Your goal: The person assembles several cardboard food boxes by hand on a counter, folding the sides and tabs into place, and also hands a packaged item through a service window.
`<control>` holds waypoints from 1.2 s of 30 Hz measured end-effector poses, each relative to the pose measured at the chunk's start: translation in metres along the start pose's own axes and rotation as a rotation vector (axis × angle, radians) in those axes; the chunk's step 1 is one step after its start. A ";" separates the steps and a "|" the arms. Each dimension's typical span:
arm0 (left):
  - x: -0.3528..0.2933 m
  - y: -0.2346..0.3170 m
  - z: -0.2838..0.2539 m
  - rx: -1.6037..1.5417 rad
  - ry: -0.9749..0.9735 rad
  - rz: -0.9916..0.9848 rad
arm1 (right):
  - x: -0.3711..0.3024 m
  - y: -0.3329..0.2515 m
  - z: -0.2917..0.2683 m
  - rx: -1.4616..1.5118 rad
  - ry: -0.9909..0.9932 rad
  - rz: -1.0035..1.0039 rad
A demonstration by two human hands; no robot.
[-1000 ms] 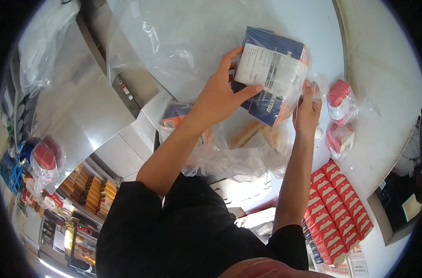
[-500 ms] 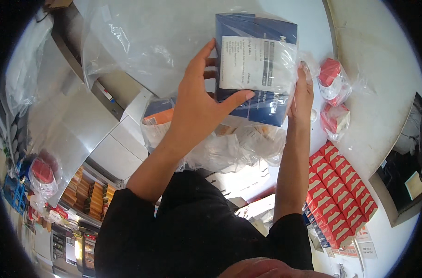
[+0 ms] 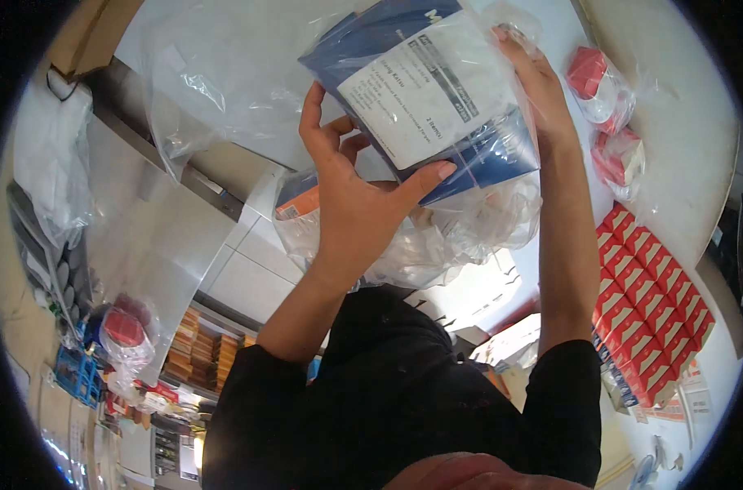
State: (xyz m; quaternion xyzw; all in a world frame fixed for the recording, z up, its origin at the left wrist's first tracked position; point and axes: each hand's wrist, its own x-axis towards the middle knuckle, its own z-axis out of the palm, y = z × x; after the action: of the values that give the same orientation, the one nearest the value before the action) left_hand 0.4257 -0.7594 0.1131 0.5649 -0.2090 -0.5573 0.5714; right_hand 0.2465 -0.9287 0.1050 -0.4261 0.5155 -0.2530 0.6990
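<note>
A dark blue box [image 3: 486,163] sits inside a clear plastic bag, tilted, with a white printed slip [image 3: 420,94] across its front. My left hand [image 3: 359,188] grips its lower left side, the thumb pressed on the front and the fingers along the edge. At the right side, my right hand [image 3: 543,94] holds the box and the crinkled plastic; some of its fingers are hidden behind. Just below, another clear bag [image 3: 469,224] bulges with wrapped things, among them an orange-and-blue pack [image 3: 298,204].
Red-and-white cartons [image 3: 657,302] stand in rows at the right. Two bagged red packs [image 3: 600,86] lie on the white surface above them. Loose clear plastic [image 3: 200,90] spreads at the upper left, near a steel counter [image 3: 155,220] and a cardboard box [image 3: 98,33].
The bagged blue box has tilted, its right side lower in front and its top shifted up and left. My right hand has moved up and right with it. The view has shifted too.
</note>
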 end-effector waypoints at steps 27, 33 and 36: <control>-0.055 0.044 0.005 -0.231 -0.186 -0.167 | -0.047 -0.058 0.000 -0.166 -0.106 -0.089; -0.071 0.055 0.039 -0.298 -0.205 -0.180 | -0.093 -0.092 -0.022 -0.353 -0.052 -0.135; -0.092 0.033 0.024 -0.452 -0.289 -0.360 | -0.120 -0.073 -0.048 -0.852 0.026 -0.477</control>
State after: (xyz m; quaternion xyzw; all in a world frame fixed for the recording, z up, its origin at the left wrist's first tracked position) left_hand 0.3918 -0.6978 0.1845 0.3666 -0.0555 -0.7563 0.5390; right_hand 0.1667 -0.8865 0.2232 -0.7774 0.4698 -0.1780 0.3784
